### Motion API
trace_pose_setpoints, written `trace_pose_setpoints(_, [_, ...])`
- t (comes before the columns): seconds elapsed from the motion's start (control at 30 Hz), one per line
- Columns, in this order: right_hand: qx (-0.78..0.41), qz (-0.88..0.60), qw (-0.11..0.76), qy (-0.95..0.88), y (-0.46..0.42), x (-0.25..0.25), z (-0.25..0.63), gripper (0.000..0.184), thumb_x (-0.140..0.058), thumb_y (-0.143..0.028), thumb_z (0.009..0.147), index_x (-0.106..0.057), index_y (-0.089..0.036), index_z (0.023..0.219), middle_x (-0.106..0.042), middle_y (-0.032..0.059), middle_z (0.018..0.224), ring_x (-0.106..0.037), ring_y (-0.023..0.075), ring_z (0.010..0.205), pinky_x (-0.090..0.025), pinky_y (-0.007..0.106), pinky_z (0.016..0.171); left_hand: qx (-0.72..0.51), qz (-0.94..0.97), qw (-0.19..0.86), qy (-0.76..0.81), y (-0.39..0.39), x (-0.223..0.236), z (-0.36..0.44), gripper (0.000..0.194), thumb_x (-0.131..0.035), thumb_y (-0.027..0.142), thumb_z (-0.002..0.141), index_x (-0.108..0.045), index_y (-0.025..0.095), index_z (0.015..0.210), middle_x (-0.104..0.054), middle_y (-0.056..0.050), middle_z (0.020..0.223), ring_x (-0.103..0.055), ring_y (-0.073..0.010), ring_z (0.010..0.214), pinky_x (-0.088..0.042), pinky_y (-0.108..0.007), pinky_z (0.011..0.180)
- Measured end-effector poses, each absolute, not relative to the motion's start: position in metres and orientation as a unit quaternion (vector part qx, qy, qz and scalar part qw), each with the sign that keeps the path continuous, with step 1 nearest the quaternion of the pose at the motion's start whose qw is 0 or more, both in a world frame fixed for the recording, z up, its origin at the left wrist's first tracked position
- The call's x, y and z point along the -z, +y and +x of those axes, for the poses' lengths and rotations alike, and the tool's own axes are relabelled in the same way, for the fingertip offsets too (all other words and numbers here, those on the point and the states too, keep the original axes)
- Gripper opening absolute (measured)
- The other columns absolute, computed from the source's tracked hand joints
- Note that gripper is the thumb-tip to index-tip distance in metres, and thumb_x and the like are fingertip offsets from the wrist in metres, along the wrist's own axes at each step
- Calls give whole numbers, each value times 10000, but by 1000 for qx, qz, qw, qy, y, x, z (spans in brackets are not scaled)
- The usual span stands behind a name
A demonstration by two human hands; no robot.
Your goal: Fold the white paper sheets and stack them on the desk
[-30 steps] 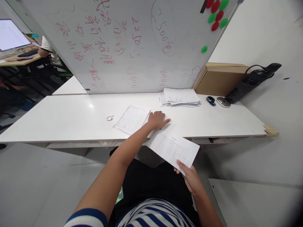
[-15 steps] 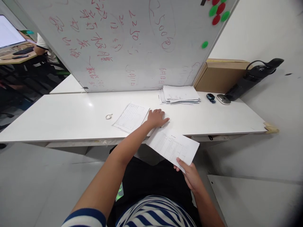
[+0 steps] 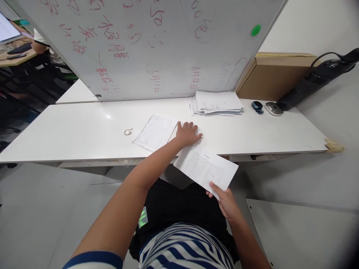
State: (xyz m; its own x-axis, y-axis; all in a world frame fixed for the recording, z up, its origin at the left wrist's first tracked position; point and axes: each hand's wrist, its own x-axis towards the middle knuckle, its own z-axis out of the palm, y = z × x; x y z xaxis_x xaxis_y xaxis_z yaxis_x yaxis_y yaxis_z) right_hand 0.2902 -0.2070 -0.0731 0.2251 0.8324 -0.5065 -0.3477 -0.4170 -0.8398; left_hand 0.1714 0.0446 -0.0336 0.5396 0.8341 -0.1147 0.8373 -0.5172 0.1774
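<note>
My right hand (image 3: 226, 198) grips the lower right edge of a white printed paper sheet (image 3: 207, 164), thumb on top and fingers underneath. The sheet carries a printed table and sticks out past the desk's front edge. Over the desk, my left hand (image 3: 187, 133) lies palm down with its fingers spread, at the sheet's upper end; what is under the palm is hidden. To its left a few printed papers (image 3: 155, 131) rest on the desktop, partly covered by my left forearm.
A paper stack (image 3: 218, 102) lies against the whiteboard (image 3: 168, 48). At the right stand a cardboard box (image 3: 275, 76) and a black bottle (image 3: 316, 80), near a mouse (image 3: 273, 108) and a dark watch-like item (image 3: 257, 107). A small white ring-like item (image 3: 128, 131) sits on the white desk (image 3: 73, 130).
The camera view has tilted down and come a little closer to the desk. Both hands keep nearly the same pose, and the sheet stays in my right hand.
</note>
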Motion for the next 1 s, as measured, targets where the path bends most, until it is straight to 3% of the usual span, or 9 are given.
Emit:
trace_pose_setpoints(0.17, [-591,-590,508,-210,-208,77,291,311,-768,-450,678,-661,-175,776,-568,-7,543,-542,178,597,-454,345,699,-12,868,147,475,51,28,164,702,-194,722,851,-459,249,1296,-344,-72,1485,-302,-311,1332,-238,-514,1076])
trace_pose_setpoints(0.3, [-588,-595,507,-206,-210,76,289,339,-783,-454,654,-676,-166,797,-590,2,570,-549,187,591,-461,358,697,-8,861,201,467,54,20,159,732,-82,718,860,-511,270,1249,-400,-41,1457,-332,-296,1325,-285,-482,1050])
trace_pose_setpoints(0.43, [-567,-603,520,-212,-214,84,291,300,-765,-446,673,-671,-172,750,-583,-3,541,-563,191,600,-466,351,698,-21,859,200,471,54,18,159,704,-116,710,865,-539,265,1211,-454,-42,1418,-367,-283,1305,-305,-467,1039])
trace_pose_setpoints(0.63, [-321,-739,567,-170,-209,99,335,488,-797,-444,601,-660,-144,961,-700,62,838,-618,206,656,-489,345,629,-18,854,200,480,56,20,160,745,-71,725,857,-551,276,1207,-448,-33,1430,-375,-282,1310,-316,-449,1038])
trace_pose_setpoints(0.73, [-230,-764,563,-216,-183,79,372,472,-778,-457,624,-674,-119,937,-696,88,821,-633,233,711,-497,362,656,-20,855,184,484,54,22,162,713,-84,701,873,-538,279,1224,-426,-34,1446,-369,-285,1315,-310,-466,1042])
trace_pose_setpoints(0.83, [-185,-702,630,-276,-133,40,406,439,-767,-436,642,-677,-123,937,-690,104,898,-624,239,788,-500,354,659,-31,863,147,483,50,25,164,663,-141,682,882,-525,269,1230,-434,-46,1434,-377,-285,1303,-312,-481,1037])
trace_pose_setpoints(0.9, [-200,-635,680,-308,-89,15,424,423,-765,-382,644,-661,-150,983,-671,101,1011,-606,221,821,-496,331,633,-39,865,124,485,47,27,166,635,-168,669,887,-521,266,1227,-435,-52,1431,-380,-280,1297,-315,-479,1033])
trace_pose_setpoints(1.0, [-318,-585,677,-314,-20,-9,444,302,-742,-235,630,-647,-168,909,-664,68,956,-575,140,681,-462,286,573,-43,860,106,497,44,31,168,587,-206,638,896,-503,268,1242,-415,-50,1446,-361,-278,1309,-312,-472,1036])
